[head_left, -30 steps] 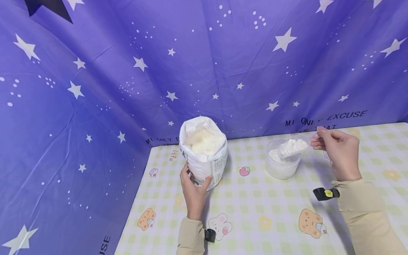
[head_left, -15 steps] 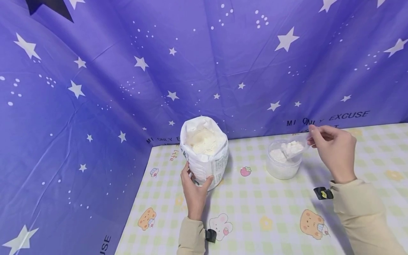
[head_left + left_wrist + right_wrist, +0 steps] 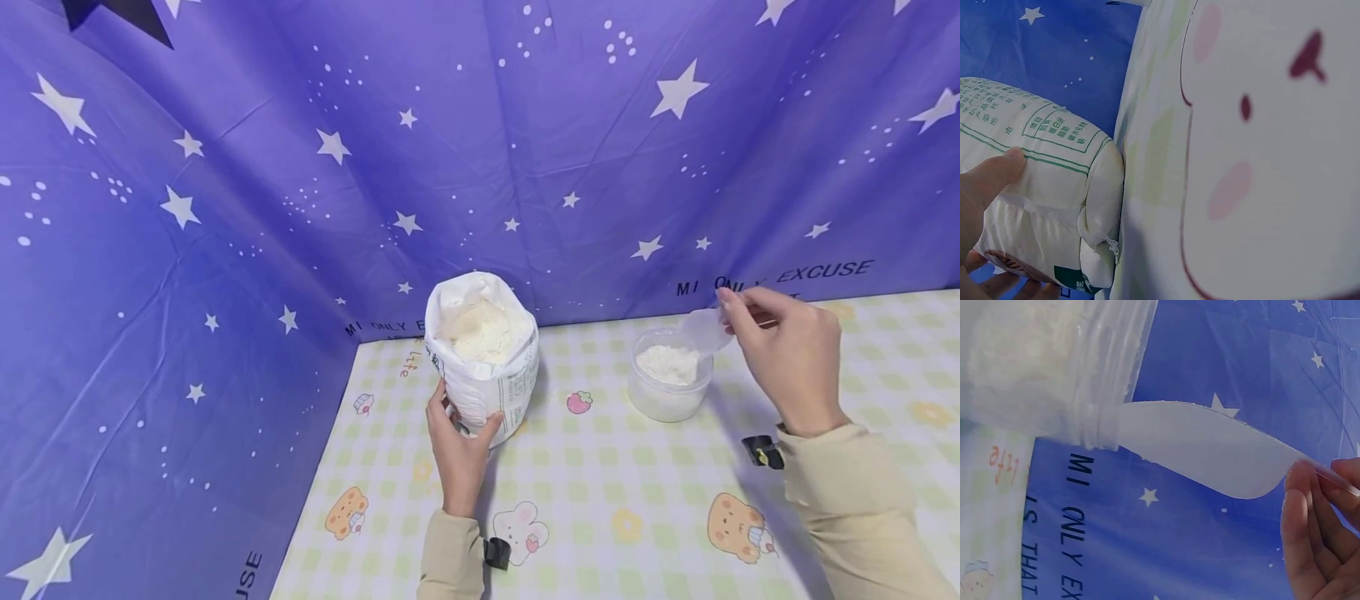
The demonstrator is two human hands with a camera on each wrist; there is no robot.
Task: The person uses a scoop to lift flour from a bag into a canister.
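Observation:
A white bag [image 3: 491, 396], its top rolled wide around pale powder [image 3: 483, 332], stands on the table. Thumb and fingers of my left hand [image 3: 460, 462] grip its lower side; green print shows on the bag [image 3: 1035, 134] in the left wrist view. To the right, a clear round tub [image 3: 667, 400] contains white powder [image 3: 667, 365]. My right hand [image 3: 798, 358] pinches the handle of a translucent scoop [image 3: 705, 331], which tilts over the tub's right rim. From the right wrist, the scoop [image 3: 1204, 447] shows its smooth outside, and its tip reaches the tub's mouth.
A checked tablecloth [image 3: 577, 475] with cartoon prints covers the table. Blue star-patterned curtains [image 3: 480, 142] hang at the back and on the left, with the bag close to the back one.
My right hand has shifted left and turned the scoop over. The heaped powder has left the scoop, and the tub's powder stands higher. My left hand stays on the bag.

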